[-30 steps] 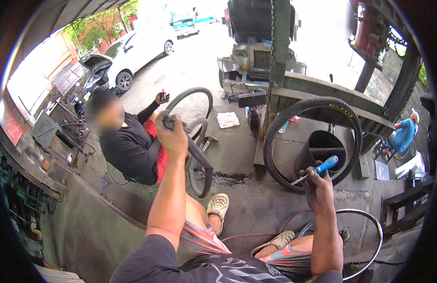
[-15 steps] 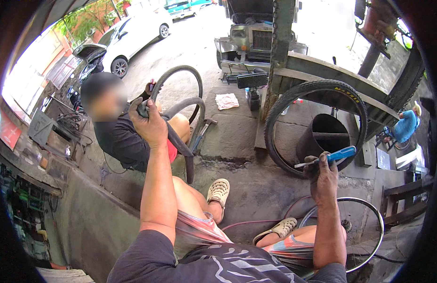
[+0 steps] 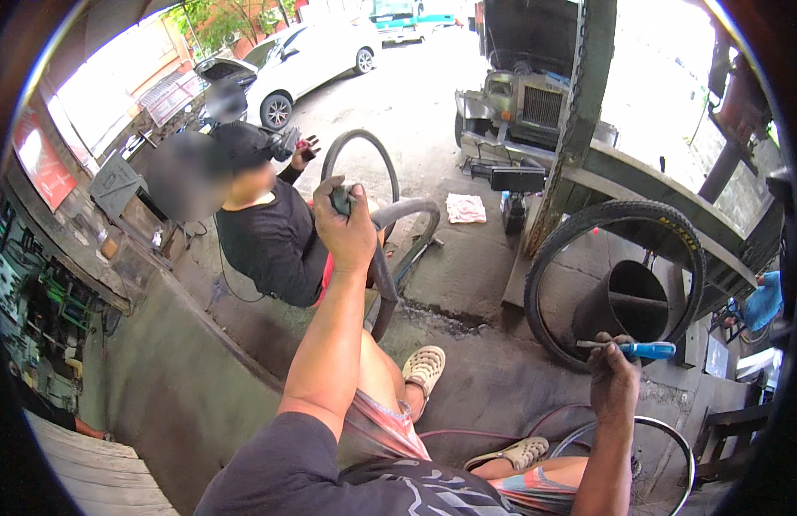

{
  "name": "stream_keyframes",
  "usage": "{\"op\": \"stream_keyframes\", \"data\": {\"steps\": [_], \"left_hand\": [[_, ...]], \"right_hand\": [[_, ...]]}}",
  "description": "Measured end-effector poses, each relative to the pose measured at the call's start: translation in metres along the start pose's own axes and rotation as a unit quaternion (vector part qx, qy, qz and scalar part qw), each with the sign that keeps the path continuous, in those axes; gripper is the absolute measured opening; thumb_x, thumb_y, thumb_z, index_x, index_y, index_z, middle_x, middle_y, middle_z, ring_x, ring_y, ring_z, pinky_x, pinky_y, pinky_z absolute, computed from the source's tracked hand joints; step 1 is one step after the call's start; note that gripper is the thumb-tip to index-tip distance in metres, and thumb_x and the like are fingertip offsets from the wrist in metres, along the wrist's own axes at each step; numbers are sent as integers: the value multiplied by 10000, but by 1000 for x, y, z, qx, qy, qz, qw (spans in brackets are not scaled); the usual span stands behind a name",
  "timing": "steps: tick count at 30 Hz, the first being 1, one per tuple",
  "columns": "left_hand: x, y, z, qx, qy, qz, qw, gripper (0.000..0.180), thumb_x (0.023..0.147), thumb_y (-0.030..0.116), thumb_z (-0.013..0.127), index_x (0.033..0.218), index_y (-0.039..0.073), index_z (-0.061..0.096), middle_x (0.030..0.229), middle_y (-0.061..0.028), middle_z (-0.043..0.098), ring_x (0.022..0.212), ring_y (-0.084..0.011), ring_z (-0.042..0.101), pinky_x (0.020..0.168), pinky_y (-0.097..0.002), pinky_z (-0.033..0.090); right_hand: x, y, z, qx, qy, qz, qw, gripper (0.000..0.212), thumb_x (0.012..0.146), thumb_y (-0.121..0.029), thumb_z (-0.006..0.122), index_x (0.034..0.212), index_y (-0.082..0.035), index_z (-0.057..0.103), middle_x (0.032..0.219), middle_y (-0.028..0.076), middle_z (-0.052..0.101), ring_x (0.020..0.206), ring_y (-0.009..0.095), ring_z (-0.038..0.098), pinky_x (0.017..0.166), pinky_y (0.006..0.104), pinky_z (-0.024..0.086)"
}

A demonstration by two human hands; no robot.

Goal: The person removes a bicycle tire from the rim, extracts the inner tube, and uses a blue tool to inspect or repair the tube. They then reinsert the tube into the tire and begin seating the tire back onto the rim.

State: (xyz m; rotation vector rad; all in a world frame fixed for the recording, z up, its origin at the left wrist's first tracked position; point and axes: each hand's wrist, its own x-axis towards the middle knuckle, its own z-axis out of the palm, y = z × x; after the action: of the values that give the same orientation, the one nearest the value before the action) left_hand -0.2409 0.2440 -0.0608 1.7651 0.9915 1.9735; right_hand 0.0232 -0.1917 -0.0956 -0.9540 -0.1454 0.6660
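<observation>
My left hand (image 3: pixel 345 225) is raised and closed on a grey rubber inner tube (image 3: pixel 409 225) that loops down toward the floor. My right hand (image 3: pixel 613 385) is closed on a screwdriver with a blue handle (image 3: pixel 639 349), its metal shaft pointing left. A black bicycle tyre (image 3: pixel 615 284) stands upright just beyond my right hand. A bare wheel rim (image 3: pixel 665 456) lies by my right knee. My legs and beige sandals (image 3: pixel 424 368) stretch out on the concrete.
A person in a black shirt (image 3: pixel 274 245) sits to my left holding another black tyre (image 3: pixel 361 159). A dark metal drum (image 3: pixel 626 301) sits behind the upright tyre. A steel post (image 3: pixel 570 129), an old truck (image 3: pixel 536 77) and a white car (image 3: pixel 304 60) are farther out. A cluttered workbench (image 3: pixel 63 258) runs along the left.
My left hand has lifted the inner tube higher and nearer. My right hand with the screwdriver has dropped slightly, and the view has tilted down a little.
</observation>
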Motion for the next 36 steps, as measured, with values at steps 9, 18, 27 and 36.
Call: {"op": "stream_keyframes", "data": {"steps": [9, 18, 27, 36], "left_hand": [[-5, -5, 3, -104, -33, -26, 994, 315, 1025, 139, 819, 1271, 11, 670, 1156, -96, 726, 1055, -197, 714, 929, -354, 574], [-8, -5, 2, -106, -34, -5, 994, 313, 1080, 139, 755, 1335, -5, 644, 1091, -103, 701, 786, -150, 668, 715, -306, 554], [-29, 34, 1, -134, -65, -11, 989, 339, 1075, 183, 775, 1311, -21, 641, 1109, -101, 689, 750, -123, 647, 663, -268, 538], [-35, 23, 8, -96, -63, 44, 992, 410, 1058, 292, 796, 1285, -26, 672, 1221, -158, 706, 1122, -279, 685, 1005, -409, 539]], "right_hand": [[-5, -2, 0, -70, -64, 5, 995, 221, 957, -38, 846, 1060, -93, 657, 1050, 133, 802, 894, 269, 795, 809, 423, 673], [-6, -4, 5, -9, -59, 14, 998, 192, 1006, -46, 819, 1171, -4, 730, 1084, 142, 805, 962, 262, 795, 891, 419, 676], [5, 14, -17, -70, -73, 18, 995, 229, 1021, -56, 800, 1229, -25, 709, 1152, 167, 801, 1064, 315, 803, 948, 481, 673], [8, 15, -18, -77, -46, 10, 996, 203, 1018, -30, 780, 1202, -10, 698, 1114, 186, 781, 1007, 336, 798, 931, 504, 676]]}}
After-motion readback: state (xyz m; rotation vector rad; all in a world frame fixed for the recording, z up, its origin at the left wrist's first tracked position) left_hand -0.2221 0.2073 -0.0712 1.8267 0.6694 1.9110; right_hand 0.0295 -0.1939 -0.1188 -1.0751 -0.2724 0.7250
